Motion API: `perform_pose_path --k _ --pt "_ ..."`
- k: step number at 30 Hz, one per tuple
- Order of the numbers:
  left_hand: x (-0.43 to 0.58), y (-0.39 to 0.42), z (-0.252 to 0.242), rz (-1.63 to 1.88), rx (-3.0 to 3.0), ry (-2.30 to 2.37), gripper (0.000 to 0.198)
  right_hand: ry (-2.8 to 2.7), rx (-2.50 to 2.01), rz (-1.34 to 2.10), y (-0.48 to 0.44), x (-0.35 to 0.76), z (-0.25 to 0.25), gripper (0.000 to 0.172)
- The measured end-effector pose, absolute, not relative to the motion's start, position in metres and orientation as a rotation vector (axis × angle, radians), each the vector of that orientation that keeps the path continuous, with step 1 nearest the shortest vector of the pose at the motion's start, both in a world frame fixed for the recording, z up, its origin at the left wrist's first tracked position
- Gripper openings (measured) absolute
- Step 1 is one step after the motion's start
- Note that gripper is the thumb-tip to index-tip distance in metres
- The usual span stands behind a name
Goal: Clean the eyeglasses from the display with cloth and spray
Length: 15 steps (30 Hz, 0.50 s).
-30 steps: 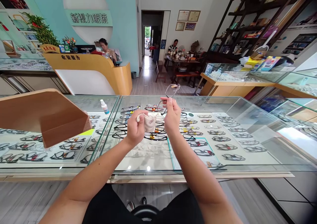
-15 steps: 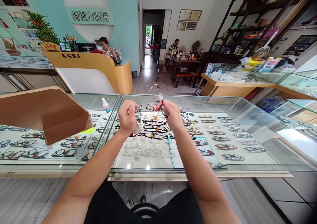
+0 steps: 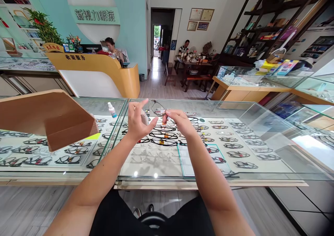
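In my right hand a thin-framed pair of glasses is pinched between thumb and fingertips, raised above the glass counter. One lens rim points up and to the left; my fingers hide part of the other side. My left hand is just left of the glasses, its thumb and forefinger spread apart. A small pale cloth shows against its curled fingers, mostly covered by them. Below both hands, several dark-framed glasses lie in rows inside the counter.
A white spray bottle stands on the counter to the left. Nearer, a brown mirror or board juts up at the left. A teal-edged tray lies under the glass. Two people sit farther back, one behind a cash desk.
My right hand has lowered the glasses and tilted them leftward. My left hand has gone from a closed fist to a spread thumb and forefinger, and the cloth now shows higher up.
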State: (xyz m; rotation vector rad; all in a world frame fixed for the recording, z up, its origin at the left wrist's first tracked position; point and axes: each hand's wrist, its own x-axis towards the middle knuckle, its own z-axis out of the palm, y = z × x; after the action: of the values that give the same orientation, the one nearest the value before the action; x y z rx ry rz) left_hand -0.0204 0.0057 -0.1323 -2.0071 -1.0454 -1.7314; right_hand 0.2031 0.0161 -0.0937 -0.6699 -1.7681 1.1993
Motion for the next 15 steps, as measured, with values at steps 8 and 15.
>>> perform_pose_path --k 8,15 --pt "-0.0212 0.0111 -0.1407 -1.566 -2.04 -1.037 0.075 -1.828 -0.645 1.243 0.0154 0.2077 -0.0934 0.051" --pt "-0.0199 0.0108 -0.1386 -1.61 -2.015 -0.939 0.069 -1.842 -0.64 1.248 0.0163 0.2069 -0.0943 0.052"
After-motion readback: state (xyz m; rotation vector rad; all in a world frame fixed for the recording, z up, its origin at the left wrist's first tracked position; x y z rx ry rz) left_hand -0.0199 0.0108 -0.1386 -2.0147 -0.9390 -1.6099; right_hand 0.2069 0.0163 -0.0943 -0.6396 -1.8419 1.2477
